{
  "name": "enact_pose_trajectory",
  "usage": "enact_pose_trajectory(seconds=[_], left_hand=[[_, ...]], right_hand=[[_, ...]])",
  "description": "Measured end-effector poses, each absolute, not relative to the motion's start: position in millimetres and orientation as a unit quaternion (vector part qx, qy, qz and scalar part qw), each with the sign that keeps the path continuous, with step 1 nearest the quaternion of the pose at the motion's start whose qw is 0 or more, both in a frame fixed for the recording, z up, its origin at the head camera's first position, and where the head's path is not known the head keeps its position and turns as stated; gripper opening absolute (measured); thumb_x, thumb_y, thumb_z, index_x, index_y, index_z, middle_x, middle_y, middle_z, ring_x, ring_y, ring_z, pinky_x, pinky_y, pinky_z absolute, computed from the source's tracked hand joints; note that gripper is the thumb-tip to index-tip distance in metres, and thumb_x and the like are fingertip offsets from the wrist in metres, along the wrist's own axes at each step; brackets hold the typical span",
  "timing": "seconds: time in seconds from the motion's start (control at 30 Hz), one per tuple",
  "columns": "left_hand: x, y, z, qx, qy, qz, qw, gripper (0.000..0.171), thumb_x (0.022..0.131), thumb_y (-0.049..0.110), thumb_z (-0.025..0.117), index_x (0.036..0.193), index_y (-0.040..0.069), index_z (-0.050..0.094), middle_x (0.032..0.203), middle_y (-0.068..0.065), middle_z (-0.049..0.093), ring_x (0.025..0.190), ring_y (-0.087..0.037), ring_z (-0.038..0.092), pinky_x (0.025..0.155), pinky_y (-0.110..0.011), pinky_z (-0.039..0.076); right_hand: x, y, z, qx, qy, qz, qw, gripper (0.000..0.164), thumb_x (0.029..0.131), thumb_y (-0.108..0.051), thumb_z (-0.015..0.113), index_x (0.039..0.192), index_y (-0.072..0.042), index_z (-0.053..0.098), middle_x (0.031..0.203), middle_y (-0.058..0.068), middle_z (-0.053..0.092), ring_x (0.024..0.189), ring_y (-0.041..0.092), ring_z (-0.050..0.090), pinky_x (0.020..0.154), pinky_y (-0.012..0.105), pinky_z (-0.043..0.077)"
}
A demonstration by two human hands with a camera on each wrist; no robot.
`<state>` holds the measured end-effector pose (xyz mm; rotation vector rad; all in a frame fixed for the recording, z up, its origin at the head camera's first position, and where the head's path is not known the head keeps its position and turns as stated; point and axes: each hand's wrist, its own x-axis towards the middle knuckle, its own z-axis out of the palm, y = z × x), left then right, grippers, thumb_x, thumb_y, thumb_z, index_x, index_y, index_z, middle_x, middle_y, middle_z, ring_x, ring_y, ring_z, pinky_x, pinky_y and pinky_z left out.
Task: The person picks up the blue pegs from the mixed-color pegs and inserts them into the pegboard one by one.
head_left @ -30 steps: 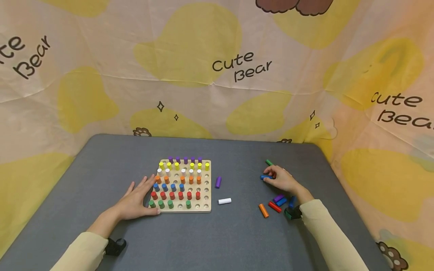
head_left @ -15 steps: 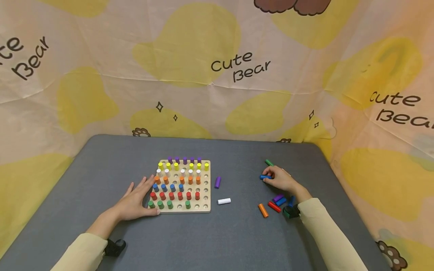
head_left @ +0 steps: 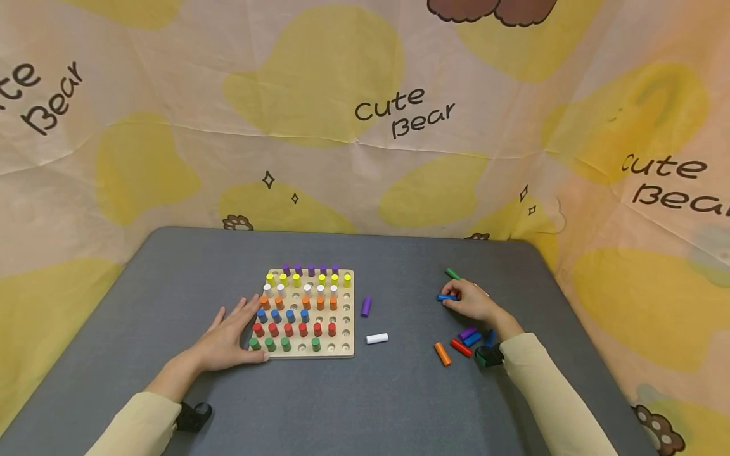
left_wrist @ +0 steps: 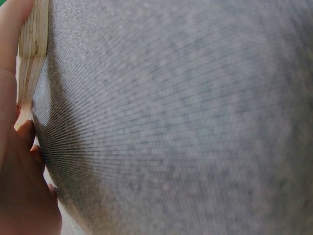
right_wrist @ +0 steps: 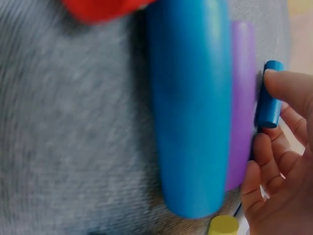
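My left hand (head_left: 228,342) lies along the left side of a wooden pegboard (head_left: 350,313), fingers spread and fairly straight, thumb at its near left corner. The left wrist view shows the board's layered edge (left_wrist: 34,41) beside the hand. Rows of purple, yellow, white, orange, blue, red and green pegs stand in the board, with some bare holes among them. Off to the right, my right hand (head_left: 479,303) pinches a blue peg (head_left: 444,297). In the right wrist view the thumb presses on this blue peg (right_wrist: 269,98), and the peg's underside is hidden.
Between board and right hand lie a purple peg (head_left: 366,307) and a white peg (head_left: 377,339). Loose orange (head_left: 442,354), red (head_left: 461,348), purple (head_left: 467,332) and blue pegs cluster near the right wrist. A green peg (head_left: 452,273) lies beyond the right hand.
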<state>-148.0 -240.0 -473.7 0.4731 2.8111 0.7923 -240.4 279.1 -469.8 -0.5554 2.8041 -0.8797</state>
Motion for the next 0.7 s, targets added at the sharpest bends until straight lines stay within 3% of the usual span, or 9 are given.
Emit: enact_pose_trajectory(seconds=[0.7], left_hand=[[-148.2,-239.7,-472.2,0.164,0.945,0.27,0.084,0.111,0.065,0.06,0.072,0.147,0.008,0.018,0.153,-0.017,0.016,0.139,-0.041,0.009,0.105,-0.064,-0.003]], right_hand=[[-243.1,245.5,-457.7,-0.206,0.932,-0.298,0.01,0.011,0.082,-0.013,0.068,0.09,-0.01,0.061,0.079,0.0,0.054,0.07,0.014,0.046,0.062,0.027,0.039]])
